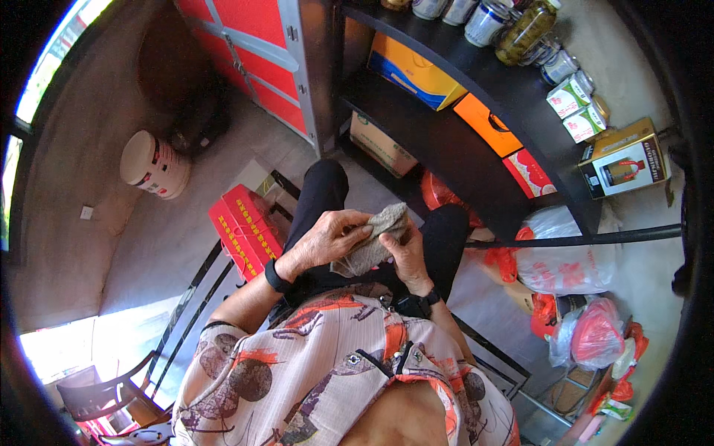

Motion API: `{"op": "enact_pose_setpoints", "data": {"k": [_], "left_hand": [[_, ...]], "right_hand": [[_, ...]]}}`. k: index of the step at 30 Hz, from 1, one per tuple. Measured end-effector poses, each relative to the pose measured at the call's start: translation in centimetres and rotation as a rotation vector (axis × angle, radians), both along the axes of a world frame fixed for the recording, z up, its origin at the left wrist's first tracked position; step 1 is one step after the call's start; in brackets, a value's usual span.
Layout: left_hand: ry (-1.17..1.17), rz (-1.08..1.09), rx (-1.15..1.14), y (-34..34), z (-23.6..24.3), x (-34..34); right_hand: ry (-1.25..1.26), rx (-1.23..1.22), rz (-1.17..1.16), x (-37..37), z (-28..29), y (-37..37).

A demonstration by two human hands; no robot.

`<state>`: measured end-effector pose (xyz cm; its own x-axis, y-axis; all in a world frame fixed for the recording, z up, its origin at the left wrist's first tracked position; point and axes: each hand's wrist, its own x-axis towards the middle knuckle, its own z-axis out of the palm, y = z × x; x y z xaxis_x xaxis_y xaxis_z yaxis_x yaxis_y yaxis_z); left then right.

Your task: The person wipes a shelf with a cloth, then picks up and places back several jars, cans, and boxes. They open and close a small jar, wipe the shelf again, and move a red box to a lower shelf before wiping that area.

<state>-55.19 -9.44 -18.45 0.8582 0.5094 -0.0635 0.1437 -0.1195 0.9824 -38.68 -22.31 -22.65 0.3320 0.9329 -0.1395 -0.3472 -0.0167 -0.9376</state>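
A bunched grey-brown knitted cloth [372, 241], which looks like a sock, is held up between my hands above my lap. My left hand [335, 236] pinches its left side, with the thumb on top and the fingers curled behind. On the other side my right hand [405, 256] grips the cloth, thumb laid across it. One end sticks up past the fingertips, and a looser fold hangs under my left hand. Both wrists wear dark bands. Below the cloth are my dark trousers [327, 193].
A red box [245, 230] sits on a dark rack to my left. Further left stands a white bucket [155, 165]. Ahead, a black shelf [416, 104] holds boxes, cans and jars. Plastic bags [595, 334] are piled at the right. A red door [260, 59] is at the back.
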Motion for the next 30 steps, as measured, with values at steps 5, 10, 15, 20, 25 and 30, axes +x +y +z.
{"op": "enact_pose_setpoints", "data": {"k": [5, 10, 15, 20, 25, 30], "left_hand": [[-0.11, 0.035, -0.38, 0.4, -1.2, 0.3], [-0.308, 0.075, -0.185, 1.2, -1.3, 0.7], [-0.204, 0.282, -0.017, 2.3, -1.3, 2.4], [-0.136, 0.497, 0.423, 1.6, -0.8, 3.5], [-0.112, 0.353, 0.429, 0.8, 0.1, 3.7], [-0.202, 0.189, -0.11, 0.9, -1.0, 3.6]], "right_hand": [[0.091, -0.009, 0.016, 1.5, -1.5, -0.3], [0.308, -0.012, 0.06, 1.9, -2.7, -0.3], [0.211, -0.079, 0.144, 2.1, -2.8, -0.8], [0.161, -0.11, -0.001, 2.7, -2.8, -0.7], [0.374, 0.065, -0.18, 2.9, -2.0, 0.1], [0.237, 0.083, -0.086, 2.6, -0.7, 0.3]]}}
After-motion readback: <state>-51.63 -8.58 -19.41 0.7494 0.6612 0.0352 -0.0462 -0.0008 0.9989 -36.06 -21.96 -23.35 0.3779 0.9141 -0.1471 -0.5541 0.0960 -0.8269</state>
